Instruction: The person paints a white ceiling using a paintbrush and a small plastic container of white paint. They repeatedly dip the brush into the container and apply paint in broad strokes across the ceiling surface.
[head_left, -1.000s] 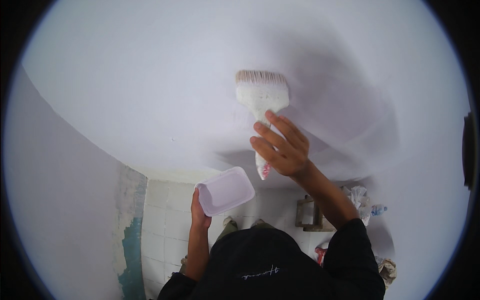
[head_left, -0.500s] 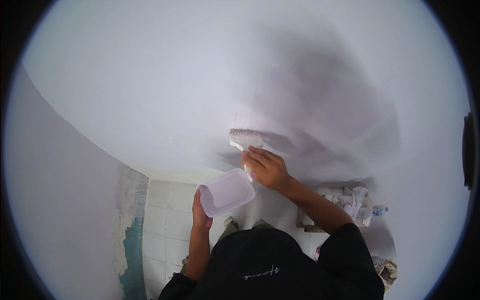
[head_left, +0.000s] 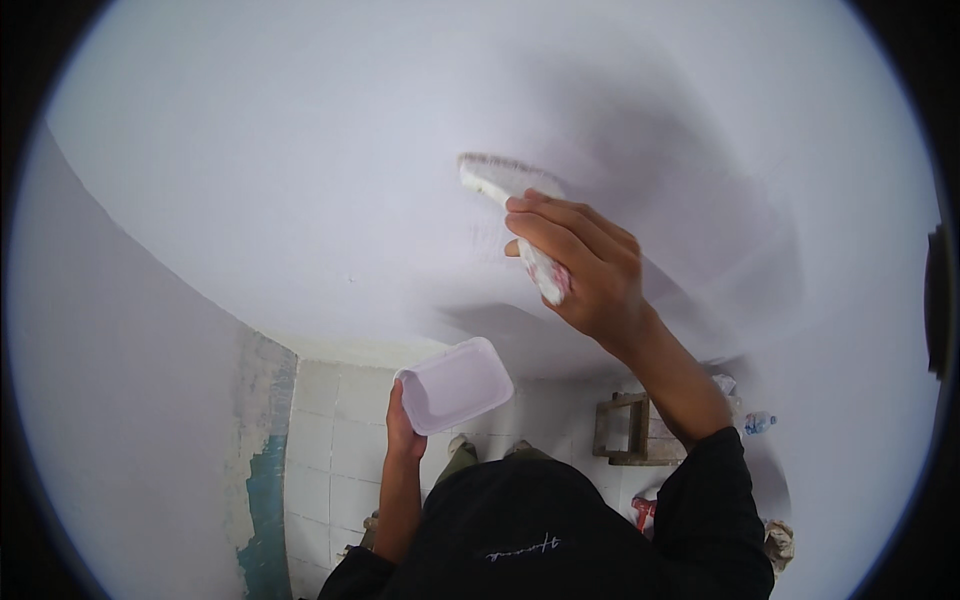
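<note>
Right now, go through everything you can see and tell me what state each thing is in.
Right hand: closed around the brush handle.
Paintbrush: raised, bristles against the white wall, coated in white paint.
Left hand: gripping the tub's end.
Plastic tub: open, tilted, white paint inside.
White wall: painted, greyer strokes beside the brush.
Tiled floor: smeared with paint.
Wooden stool: standing upright.

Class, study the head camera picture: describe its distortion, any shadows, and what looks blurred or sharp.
Head view: a fisheye circle with black corners bends the wall edge into a curve; a soft grey shadow spreads across the white surface right of the brush; the brush bristles look slightly smeared, while the right hand, left hand and the white tub are fairly sharp; light is even, without glare.
</note>
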